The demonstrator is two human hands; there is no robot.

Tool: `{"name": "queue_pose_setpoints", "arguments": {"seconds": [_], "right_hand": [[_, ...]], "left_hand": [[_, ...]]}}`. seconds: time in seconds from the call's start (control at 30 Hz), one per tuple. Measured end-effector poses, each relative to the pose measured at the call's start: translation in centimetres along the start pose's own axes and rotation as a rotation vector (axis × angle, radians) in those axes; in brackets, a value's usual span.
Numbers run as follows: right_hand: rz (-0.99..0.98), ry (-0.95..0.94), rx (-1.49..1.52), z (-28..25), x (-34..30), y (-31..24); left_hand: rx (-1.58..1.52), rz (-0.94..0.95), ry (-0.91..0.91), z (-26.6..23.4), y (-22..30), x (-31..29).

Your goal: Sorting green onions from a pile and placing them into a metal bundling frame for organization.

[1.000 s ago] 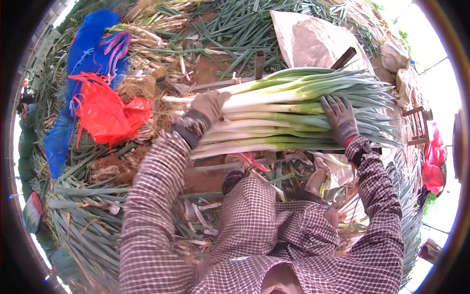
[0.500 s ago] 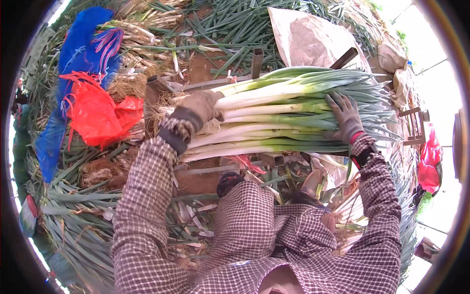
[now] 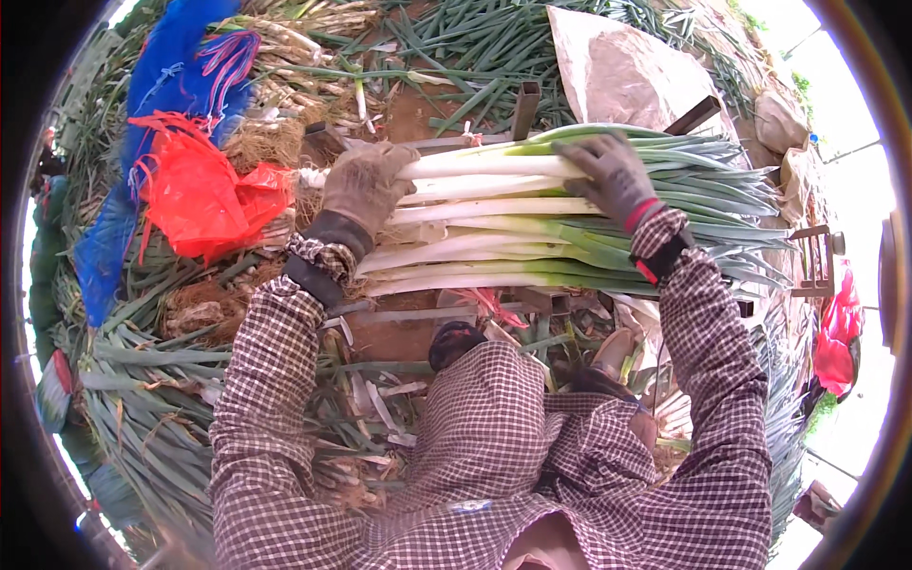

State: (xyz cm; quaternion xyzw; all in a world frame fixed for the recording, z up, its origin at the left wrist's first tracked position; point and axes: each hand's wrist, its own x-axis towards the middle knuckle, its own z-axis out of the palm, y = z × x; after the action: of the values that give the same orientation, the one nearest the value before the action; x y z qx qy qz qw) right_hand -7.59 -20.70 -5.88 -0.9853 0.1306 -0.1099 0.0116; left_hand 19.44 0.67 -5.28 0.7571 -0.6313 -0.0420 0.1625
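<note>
A row of long green onions [image 3: 532, 249] lies crosswise in front of me on a metal frame [image 3: 446, 142], white stems to the left and green leaves to the right. My left hand [image 3: 366, 185], in a dirty work glove, is closed round white stems near the root end; its fingertips are partly hidden. Farther right, my right hand [image 3: 608, 179], also gloved, curls its fingers over the far stalks where white turns to green. The stalks under its palm are hidden.
More green onions [image 3: 484, 47] are heaped beyond the frame and to the left. A red plastic bag [image 3: 204, 195] and blue netting [image 3: 176, 76] lie at the left. Metal posts [image 3: 524, 109] rise at the frame's far side, near a pale sack [image 3: 622, 76]. My knees are close below.
My right hand has slid left along the stalks from the leaves toward the white stems, its fingers now curled. My left hand stays by the root end. The view has shifted slightly.
</note>
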Motion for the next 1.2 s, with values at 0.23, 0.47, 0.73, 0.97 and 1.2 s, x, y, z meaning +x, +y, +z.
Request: {"name": "queue_pose_setpoints", "arguments": {"seconds": [0.23, 0.47, 0.73, 0.97, 1.2], "right_hand": [[0.131, -0.243, 0.086, -0.4, 0.0, 1.0], [0.128, -0.094, 0.084, -1.3, 0.5, 3.2], [0.151, -0.09, 0.243, -1.7, -6.0, -0.1], [0.113, -0.285, -0.026, -2.3, -4.3, -2.0], [-0.021, -0.444, 0.559, -6.7, -2.9, -5.3]], "left_hand": [[0.271, -0.362, -0.586, -0.4, -0.1, -0.1], [0.063, -0.221, -0.402, 0.0, -2.0, -0.4], [0.602, -0.274, -0.41, -0.3, -4.2, -2.7], [0.25, 0.154, -0.083, 0.9, 5.9, -6.6], [-0.113, -0.198, -0.477, 10.0, 8.6, -13.9]]}}
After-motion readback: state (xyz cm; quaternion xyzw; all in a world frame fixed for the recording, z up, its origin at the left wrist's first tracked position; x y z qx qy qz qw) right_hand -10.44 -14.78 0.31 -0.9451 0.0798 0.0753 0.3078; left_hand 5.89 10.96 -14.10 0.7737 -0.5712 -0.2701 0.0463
